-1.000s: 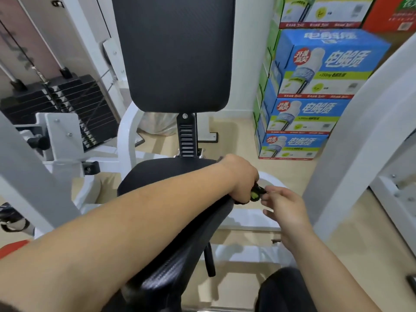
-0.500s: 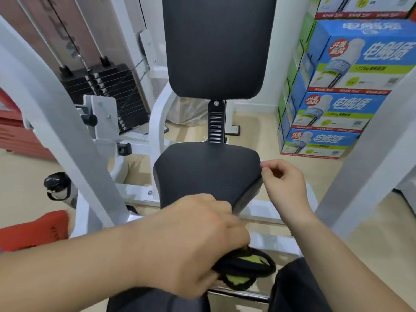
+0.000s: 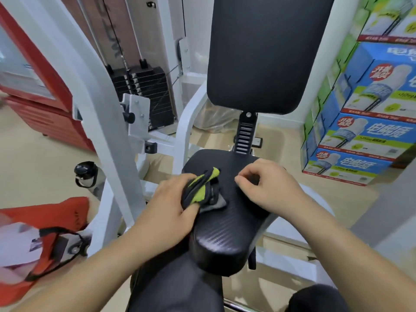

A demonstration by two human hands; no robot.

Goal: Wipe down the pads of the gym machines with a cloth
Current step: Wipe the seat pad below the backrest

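From the head camera, the only view there is, the person's left grip (image 3: 173,206) is clenched round a bunched black-and-green cloth (image 3: 200,188), pressing it onto the left rear part of the black seat pad (image 3: 227,233). The right grip (image 3: 267,185) rests on the pad's right rear part, just beside the cloth. Its fingers are curled in, thumb against forefinger, with nothing visible in them. The likeliest fault is patchy coverage. The cloth is wadded, with one green end sticking up off the surface, so probably only a small patch of it meets the pad. Strokes made that way could skip the rounded front nose and the side edges. The pad's woven texture looks apt to hold grime that a light pass would leave behind. The area under the right grip would also be missed unless that grip lifts away. The cloth sits close to the pad's left edge, so a sweep that way could carry it off the side, toward the floor. The white frame upright (image 3: 108,122) stands near the left forearm and could be knocked on a wide stroke. The tall back pad (image 3: 265,52) above has nothing touching it and could be forgotten.
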